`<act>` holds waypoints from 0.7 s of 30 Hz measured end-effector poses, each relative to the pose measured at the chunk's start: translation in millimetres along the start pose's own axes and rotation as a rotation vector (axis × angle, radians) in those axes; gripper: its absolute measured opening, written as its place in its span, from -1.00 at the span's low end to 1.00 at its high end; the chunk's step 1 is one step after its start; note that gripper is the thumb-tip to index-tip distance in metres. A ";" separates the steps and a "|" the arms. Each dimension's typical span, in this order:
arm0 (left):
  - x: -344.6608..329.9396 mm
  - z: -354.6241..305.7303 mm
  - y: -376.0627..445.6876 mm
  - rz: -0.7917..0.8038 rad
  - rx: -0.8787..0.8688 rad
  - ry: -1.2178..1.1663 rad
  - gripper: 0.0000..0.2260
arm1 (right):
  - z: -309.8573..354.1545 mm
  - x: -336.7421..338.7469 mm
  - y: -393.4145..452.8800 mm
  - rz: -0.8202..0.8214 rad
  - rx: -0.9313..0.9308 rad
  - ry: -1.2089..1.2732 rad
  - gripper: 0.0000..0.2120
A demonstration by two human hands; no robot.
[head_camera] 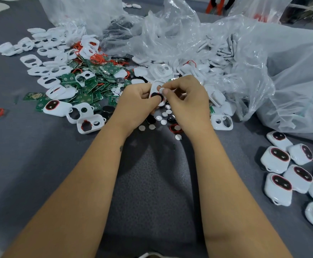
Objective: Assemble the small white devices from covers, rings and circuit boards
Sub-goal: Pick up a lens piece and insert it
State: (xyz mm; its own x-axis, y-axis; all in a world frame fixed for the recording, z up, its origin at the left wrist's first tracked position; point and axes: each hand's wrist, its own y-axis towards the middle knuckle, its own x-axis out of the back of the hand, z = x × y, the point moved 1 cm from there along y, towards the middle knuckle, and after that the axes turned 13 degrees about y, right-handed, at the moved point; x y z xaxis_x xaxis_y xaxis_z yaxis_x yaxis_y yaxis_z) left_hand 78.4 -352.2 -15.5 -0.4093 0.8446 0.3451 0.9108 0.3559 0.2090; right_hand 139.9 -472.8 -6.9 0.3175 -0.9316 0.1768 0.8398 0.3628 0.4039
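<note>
So the biggest stuff here is the crinkly clear plastic bags (217,45) slumped across the far edge and right side of the grey, cloth-looking tabletop (31,164), with white parts spilling out of them. Next down, a messy pile of flat green circuit boards (88,79) sits toward the far left, mixed with thin red rings (96,58) and glossy white covers (48,81) that have one oval and one round cutout. Finished white devices (276,159) are parked along the right edge, each with a dark, red-rimmed window.

Dead centre of the tabletop, the left hand (139,99) has its fingers curled round a white cover (156,90), held up off the surface, with something black already sitting in its oval hole. The right hand (187,95) pinches a small white disc (164,91) right at that cover. More of those little discs (164,118) are scattered just beneath the hands.

My guess on handling: the cover is light, stiff, smooth moulded plastic, a bit slippery, so grab it by the long outer edges and keep off the openings. The disc looks tiny and featherweight, easy to fumble, so a fingertip pinch at its rim seems right.
</note>
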 end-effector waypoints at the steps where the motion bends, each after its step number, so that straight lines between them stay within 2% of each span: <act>1: 0.1 -0.1 -0.4 0.001 -0.005 0.001 -0.72 | 0.6 -0.2 -0.2 -0.008 0.000 0.006 -0.90; 6: -0.5 0.7 -0.4 0.021 -0.019 0.014 -0.67 | 1.0 -1.5 0.5 -0.011 0.005 -0.014 -0.93; 21: -1.5 4.9 1.7 0.037 0.002 0.009 -0.76 | -2.3 -4.2 1.8 -0.046 0.010 -0.041 -0.91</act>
State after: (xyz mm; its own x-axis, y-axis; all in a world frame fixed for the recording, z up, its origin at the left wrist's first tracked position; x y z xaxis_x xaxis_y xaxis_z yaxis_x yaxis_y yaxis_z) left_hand 80.9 -350.9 -20.2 -0.3760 0.8536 0.3606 0.9254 0.3257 0.1938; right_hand 141.1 -468.3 -8.9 0.2606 -0.9457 0.1943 0.8485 0.3204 0.4213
